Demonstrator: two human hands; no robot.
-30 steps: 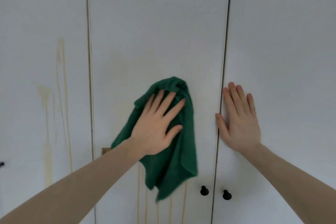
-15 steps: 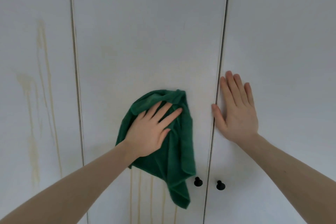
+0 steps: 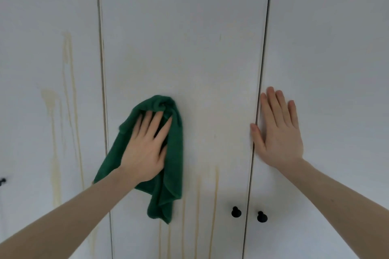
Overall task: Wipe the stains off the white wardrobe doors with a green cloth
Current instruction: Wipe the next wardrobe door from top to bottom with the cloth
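Centrally, the left hand (image 3: 145,151) lies flat with fingers spread and slightly blurred, pressing the green cloth (image 3: 168,153) against the middle wardrobe door (image 3: 185,38); its grip is released, a flat palm pinning the cloth rather than closed fingers. The forearm enters from the lower left of the frame. The right hand (image 3: 277,132) is likewise flat and released, holding nothing, palm on the right door (image 3: 328,48) with the thumb at the seam between the two doors; its forearm enters from the lower right.

Compared with half a second earlier, the cloth and left hand sit further left on the middle door, nearer the left seam, and the view has shifted so that more of the left door (image 3: 42,48) shows. The right hand keeps its place beside the seam.

Yellowish drip stains (image 3: 69,82) run down the left door, and fainter streaks (image 3: 215,195) descend below and right of the cloth. Two black knobs (image 3: 236,212) flank the right seam at lower centre.
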